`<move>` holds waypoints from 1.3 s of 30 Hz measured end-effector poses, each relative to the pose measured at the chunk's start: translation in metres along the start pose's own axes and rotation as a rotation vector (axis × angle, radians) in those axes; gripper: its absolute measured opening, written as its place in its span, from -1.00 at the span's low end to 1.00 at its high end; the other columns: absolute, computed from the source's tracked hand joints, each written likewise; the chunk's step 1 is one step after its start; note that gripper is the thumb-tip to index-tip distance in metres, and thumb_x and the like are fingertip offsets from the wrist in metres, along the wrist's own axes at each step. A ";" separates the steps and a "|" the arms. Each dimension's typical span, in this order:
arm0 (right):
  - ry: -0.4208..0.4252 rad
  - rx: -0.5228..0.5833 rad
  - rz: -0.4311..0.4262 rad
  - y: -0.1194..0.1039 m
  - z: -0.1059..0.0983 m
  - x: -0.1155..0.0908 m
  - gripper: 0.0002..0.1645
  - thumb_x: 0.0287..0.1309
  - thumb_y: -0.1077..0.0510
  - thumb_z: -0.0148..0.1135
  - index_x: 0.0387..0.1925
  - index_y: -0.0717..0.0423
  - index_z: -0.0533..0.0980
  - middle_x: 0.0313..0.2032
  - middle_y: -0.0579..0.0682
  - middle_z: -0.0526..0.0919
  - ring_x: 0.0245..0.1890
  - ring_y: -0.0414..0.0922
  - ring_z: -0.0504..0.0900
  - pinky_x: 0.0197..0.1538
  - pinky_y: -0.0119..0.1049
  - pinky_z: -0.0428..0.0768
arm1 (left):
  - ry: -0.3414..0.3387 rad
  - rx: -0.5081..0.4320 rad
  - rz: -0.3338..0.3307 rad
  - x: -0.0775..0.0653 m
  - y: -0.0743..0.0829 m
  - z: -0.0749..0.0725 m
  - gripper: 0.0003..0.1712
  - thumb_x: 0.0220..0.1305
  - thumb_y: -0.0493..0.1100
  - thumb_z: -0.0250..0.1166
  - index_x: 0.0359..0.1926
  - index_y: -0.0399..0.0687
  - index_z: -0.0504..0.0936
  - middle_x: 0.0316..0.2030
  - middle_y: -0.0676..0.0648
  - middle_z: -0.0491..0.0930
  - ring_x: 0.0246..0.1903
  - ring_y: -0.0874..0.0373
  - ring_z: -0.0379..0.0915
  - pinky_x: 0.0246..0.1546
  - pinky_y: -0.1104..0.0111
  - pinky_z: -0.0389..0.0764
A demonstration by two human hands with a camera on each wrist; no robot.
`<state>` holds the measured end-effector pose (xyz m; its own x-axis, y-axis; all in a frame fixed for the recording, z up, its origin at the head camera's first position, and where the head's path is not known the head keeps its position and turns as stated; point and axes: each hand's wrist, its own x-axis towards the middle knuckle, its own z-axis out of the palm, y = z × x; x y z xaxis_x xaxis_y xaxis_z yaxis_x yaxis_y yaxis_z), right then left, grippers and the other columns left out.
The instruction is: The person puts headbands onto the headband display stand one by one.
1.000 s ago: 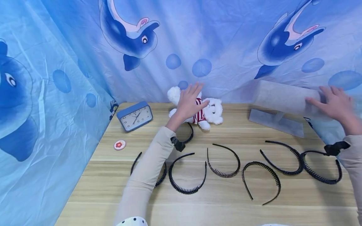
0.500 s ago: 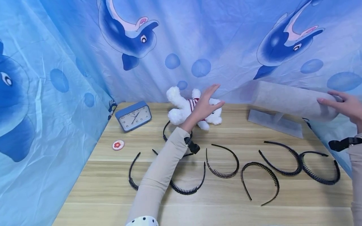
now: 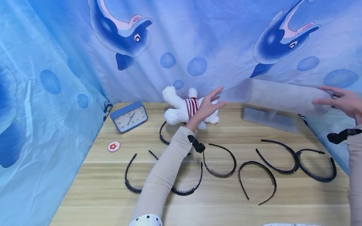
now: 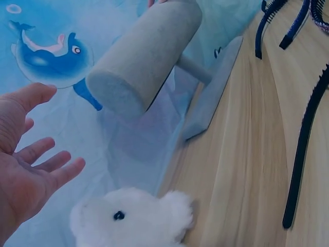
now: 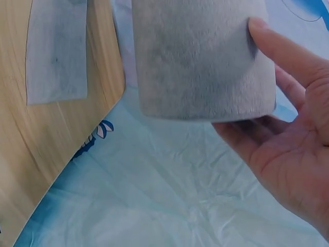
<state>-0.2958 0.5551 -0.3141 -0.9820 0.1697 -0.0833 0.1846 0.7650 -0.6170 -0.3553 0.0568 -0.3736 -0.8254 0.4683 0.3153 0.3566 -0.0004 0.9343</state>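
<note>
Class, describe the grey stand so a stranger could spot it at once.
On the wooden table, find the far right corner. There, the right hand grips one end of the grey stand. Unlike the dark headbands, it is a thick, raised cylinder.

Grey cylindrical stand, near 2 o'clock: matt, felt-like; white plush toy: fluffy; pale wood-grain tabletop: smooth.
</note>
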 end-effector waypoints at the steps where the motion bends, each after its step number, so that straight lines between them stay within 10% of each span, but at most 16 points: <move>1: -0.010 -0.004 -0.009 0.000 0.000 0.002 0.08 0.38 -0.33 0.13 0.60 -0.40 -0.34 0.57 0.32 -0.54 0.48 0.60 -0.33 0.36 0.63 -0.10 | -0.002 -0.015 -0.006 0.001 -0.001 0.001 -0.21 0.41 -0.16 0.33 0.57 0.18 0.22 0.53 -0.03 0.25 0.47 -0.02 0.27 0.33 0.29 0.54; 21: -0.138 0.018 -0.146 -0.027 0.017 0.004 -0.02 0.40 -0.12 0.25 0.62 -0.40 -0.09 0.64 -0.08 -0.48 0.51 0.54 -0.38 0.31 0.66 -0.06 | -0.017 -0.133 0.007 0.021 -0.010 0.032 -0.24 0.32 -0.39 0.35 0.50 -0.05 0.34 0.46 -0.12 0.36 0.37 -0.11 0.40 0.18 0.43 0.63; 29: -0.184 -0.006 -0.178 -0.040 0.021 0.000 -0.04 0.39 -0.04 0.28 0.62 -0.38 -0.03 0.64 -0.09 -0.42 0.43 0.58 -0.06 0.26 0.63 0.09 | -0.028 -0.116 0.007 0.018 -0.008 0.027 -0.14 0.24 -0.38 0.42 0.51 0.09 0.34 0.49 0.02 0.29 0.41 -0.03 0.35 0.12 0.39 0.67; 39: -0.233 0.008 -0.173 -0.050 0.020 -0.002 -0.03 0.37 -0.01 0.31 0.61 -0.40 -0.01 0.61 -0.19 -0.49 0.51 0.54 -0.26 0.33 0.66 -0.08 | -0.064 -0.079 -0.025 0.008 -0.003 0.021 -0.04 0.22 -0.34 0.46 0.54 0.30 0.27 0.50 0.05 0.23 0.43 0.00 0.32 0.03 0.35 0.73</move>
<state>-0.3039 0.5043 -0.2992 -0.9819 -0.1110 -0.1535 0.0141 0.7652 -0.6437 -0.3538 0.0795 -0.3774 -0.8033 0.5243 0.2825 0.2985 -0.0559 0.9528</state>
